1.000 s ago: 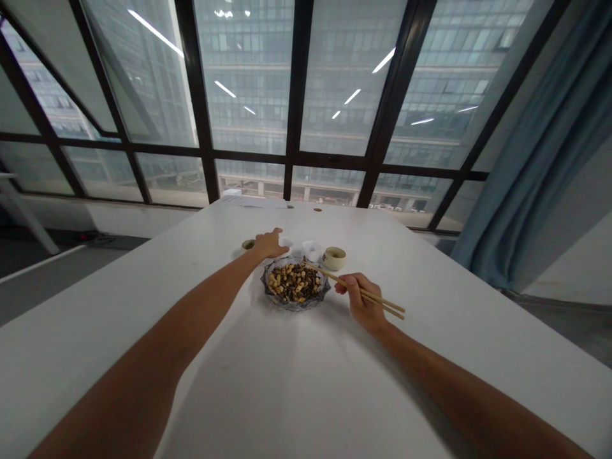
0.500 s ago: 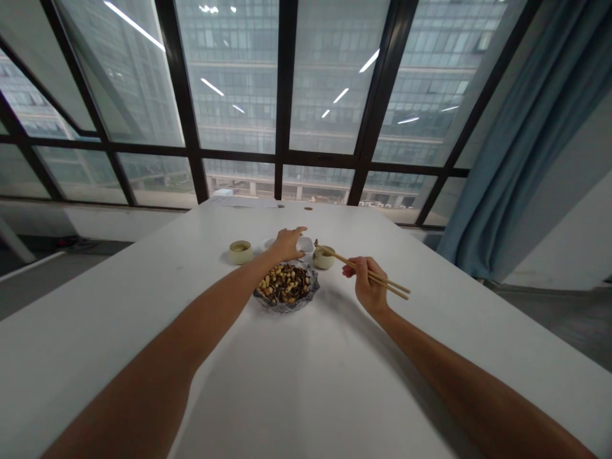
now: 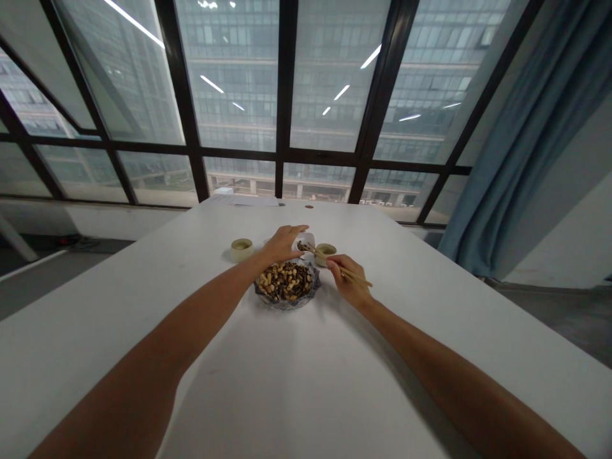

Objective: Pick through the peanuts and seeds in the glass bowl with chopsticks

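Head view: the right hand (image 3: 350,277) grips a pair of slim, pale wooden chopsticks (image 3: 359,278), its fingers closed around them, with the tips reaching forward and left over a small white bowl with rounded corners (image 3: 312,238). Dark, elongated seed-like pieces (image 3: 301,245) show at the tips, inside that bowl's outline. The left hand (image 3: 282,243) stands wide, thumb on the near side and fingers on the far side of the white bowl; its contact with the rim is too small to make out for certain.

Just nearer the person sits a clear glass bowl with a scalloped rim (image 3: 287,305), filled with a mix of tan nuts and dark seeds (image 3: 285,280). A round, pale green-cream cup (image 3: 329,260) stands just to the right of the white bowl, and a matching round cup on the left (image 3: 241,255) stands beyond the left forearm. All rest on a broad white table (image 3: 287,382), before a dark-framed window (image 3: 325,76), with a blue-grey fabric curtain (image 3: 507,146) at right.
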`<control>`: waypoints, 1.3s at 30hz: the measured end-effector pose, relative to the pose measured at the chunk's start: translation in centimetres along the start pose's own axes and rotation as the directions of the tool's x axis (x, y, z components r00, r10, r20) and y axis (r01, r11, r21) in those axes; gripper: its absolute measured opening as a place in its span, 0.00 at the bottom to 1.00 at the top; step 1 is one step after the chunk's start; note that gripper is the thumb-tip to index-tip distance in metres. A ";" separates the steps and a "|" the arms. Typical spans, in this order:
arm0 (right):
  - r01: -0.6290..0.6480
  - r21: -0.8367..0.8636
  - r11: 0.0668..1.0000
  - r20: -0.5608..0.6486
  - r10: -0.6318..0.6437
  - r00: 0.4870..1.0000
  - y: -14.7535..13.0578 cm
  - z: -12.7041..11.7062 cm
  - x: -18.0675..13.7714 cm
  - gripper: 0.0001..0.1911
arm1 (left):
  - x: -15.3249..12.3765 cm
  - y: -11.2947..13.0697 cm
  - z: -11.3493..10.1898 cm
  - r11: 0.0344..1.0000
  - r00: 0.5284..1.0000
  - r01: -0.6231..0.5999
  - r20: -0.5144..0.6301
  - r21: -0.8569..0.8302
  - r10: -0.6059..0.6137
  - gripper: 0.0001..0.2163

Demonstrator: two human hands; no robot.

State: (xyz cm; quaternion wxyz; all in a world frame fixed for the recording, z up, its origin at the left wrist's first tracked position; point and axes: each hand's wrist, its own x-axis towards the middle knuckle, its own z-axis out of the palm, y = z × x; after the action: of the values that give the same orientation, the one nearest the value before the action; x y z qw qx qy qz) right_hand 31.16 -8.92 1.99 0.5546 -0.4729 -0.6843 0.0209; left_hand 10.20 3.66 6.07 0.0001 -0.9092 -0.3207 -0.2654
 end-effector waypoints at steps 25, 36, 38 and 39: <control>-0.002 0.029 1.000 0.419 -0.010 0.908 -5.8 -3.3 2.8 0.29 | -5.4 -3.6 -2.6 0.964 0.964 0.260 -0.077 0.053 -0.255 0.17; -0.260 0.238 0.936 0.217 0.209 0.953 -4.5 -3.2 3.5 0.33 | -11.2 -7.0 -3.1 0.878 0.863 0.458 -0.305 0.138 -0.402 0.21; -0.262 0.260 0.929 0.209 0.211 0.955 -4.5 -3.1 3.4 0.33 | -11.9 -7.2 -2.9 0.855 0.844 0.497 -0.310 0.148 -0.437 0.23; -0.260 0.267 0.928 0.210 0.207 0.956 -4.5 -3.0 3.3 0.32 | -12.1 -7.3 -2.8 0.845 0.835 0.513 -0.315 0.150 -0.451 0.24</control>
State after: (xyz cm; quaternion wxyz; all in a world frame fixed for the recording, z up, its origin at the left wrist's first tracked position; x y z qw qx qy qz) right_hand 30.91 -10.66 8.11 0.5484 -0.4603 -0.6592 0.2298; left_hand -3.32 1.89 1.34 0.0803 -0.7477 -0.5657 -0.3383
